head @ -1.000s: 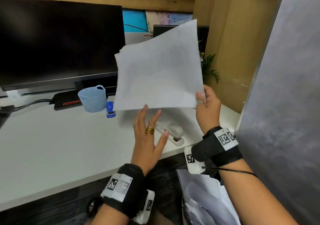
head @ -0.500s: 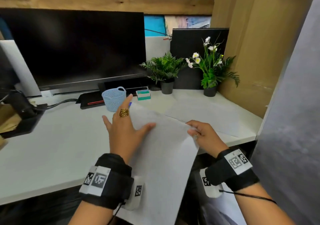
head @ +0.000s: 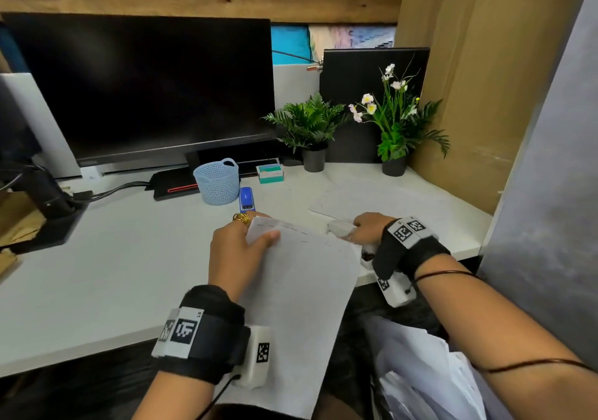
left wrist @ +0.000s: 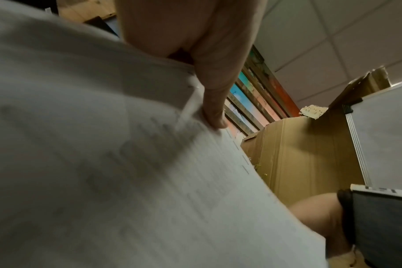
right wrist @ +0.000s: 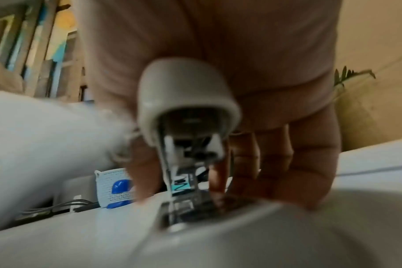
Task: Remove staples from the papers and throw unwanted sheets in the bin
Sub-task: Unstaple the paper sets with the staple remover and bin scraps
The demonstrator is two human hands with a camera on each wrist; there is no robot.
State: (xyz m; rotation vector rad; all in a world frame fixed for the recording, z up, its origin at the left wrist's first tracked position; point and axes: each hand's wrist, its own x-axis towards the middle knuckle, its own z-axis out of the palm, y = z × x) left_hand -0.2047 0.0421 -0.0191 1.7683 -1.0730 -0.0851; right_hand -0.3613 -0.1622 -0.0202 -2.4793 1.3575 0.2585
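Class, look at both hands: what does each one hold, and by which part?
The left hand pinches the papers at their top corner, by the staples. The right hand grips the white stapler around its body, on the desk.

Stapled white papers [head: 301, 290] slanting across the lower centre of the head view, far corner pinched, a row of staples [head: 302, 233] running along the top edge. White stapler [head: 339, 225] lying right of centre, gripped. Discarded white sheets [head: 420, 371] piling at lower right.
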